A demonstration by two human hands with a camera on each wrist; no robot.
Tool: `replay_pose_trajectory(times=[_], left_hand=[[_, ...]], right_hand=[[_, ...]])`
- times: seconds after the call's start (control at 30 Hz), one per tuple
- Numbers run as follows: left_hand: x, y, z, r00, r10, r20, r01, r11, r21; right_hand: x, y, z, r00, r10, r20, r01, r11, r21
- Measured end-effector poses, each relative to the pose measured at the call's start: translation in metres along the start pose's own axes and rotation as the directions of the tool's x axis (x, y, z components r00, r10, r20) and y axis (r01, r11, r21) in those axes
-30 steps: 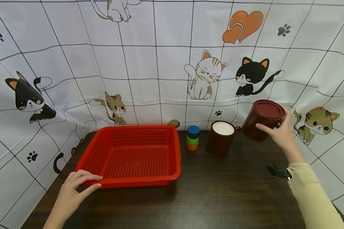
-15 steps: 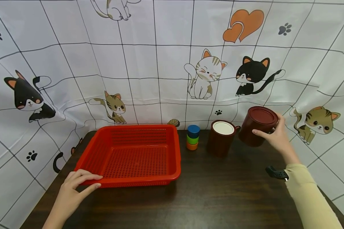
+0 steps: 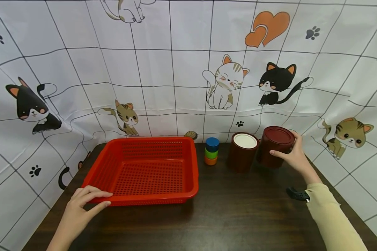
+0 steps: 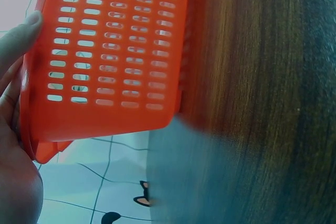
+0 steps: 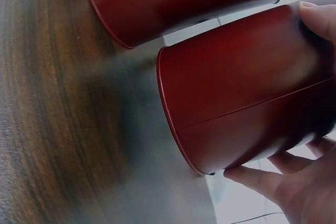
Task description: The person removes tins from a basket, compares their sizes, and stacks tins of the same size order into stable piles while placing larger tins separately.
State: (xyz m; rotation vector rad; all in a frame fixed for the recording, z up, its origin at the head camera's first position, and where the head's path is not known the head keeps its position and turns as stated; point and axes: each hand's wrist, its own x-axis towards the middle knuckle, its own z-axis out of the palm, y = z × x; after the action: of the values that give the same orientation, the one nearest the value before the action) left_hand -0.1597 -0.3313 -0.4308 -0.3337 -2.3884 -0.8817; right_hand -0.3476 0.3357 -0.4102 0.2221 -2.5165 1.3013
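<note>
A dark red lidded canister [image 3: 278, 136] is in my right hand [image 3: 290, 157], thumb on the near side and fingers round the far right side. In the right wrist view, the held canister [image 5: 241, 87] leans a little, and its base looks just off the table. Close on its left stands a second dark red canister [image 3: 237, 158] with a white top. My left hand [image 3: 78, 211] pinches the near left rim of a red plastic basket [image 3: 150, 199]. Along the left wrist view, the slotted wall of this basket [image 4: 105, 119] shows beside the thumb.
Between the basket and the canisters is a small upright stack of blue, green and orange pieces [image 3: 211, 151]. A white curtain [image 3: 188, 69] printed with cats hangs behind the dark wooden table [image 3: 226, 216]. A black strap [image 3: 298, 194] sits at my right wrist.
My right hand has brought the lidded canister left and down, from near the curtain to close beside the white-topped canister, and straightened it somewhat. The left hand and basket stay put.
</note>
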Motion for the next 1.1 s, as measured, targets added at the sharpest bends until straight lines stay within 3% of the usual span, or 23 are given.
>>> replay_pose_trajectory(times=[0.3,0.57,1.1], left_hand=[[-0.001,0.0,-0.001,1.0,-0.014,0.009,0.014,1.0,0.008],[0.001,0.0,-0.001,1.0,0.008,0.002,-0.008,1.0,-0.012],[0.001,-0.005,0.001,1.0,-0.012,0.021,0.012,1.0,0.02]], right_hand=[[-0.002,0.011,0.008,0.998,0.04,0.057,-0.041,0.999,0.024],[-0.005,0.014,0.01,0.997,0.042,0.063,-0.044,0.999,0.02],[-0.01,0.013,0.014,0.996,0.03,0.083,-0.033,0.999,0.036]])
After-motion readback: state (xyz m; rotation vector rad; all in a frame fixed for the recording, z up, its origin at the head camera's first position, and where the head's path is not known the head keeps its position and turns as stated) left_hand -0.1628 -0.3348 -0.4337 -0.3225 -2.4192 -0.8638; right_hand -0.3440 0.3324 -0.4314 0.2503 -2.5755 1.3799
